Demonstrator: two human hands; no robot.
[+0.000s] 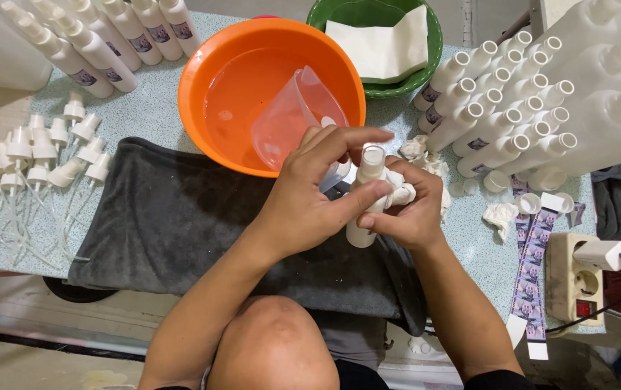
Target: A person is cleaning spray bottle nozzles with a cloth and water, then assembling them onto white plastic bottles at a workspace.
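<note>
A small white plastic bottle with an open neck stands upright between both hands over a dark grey towel. My left hand wraps it from the left, thumb across its front and index finger arched over its top. My right hand grips it from the right with a crumpled white tissue pressed against its side. Just behind the hands sits an orange basin of water with a clear plastic cup lying in it.
Several white spray pumps lie at the left. Rows of white bottles stand at the right and back left. A green bowl holds white paper. A strip of purple labels, tissue scraps and a power strip are at the right.
</note>
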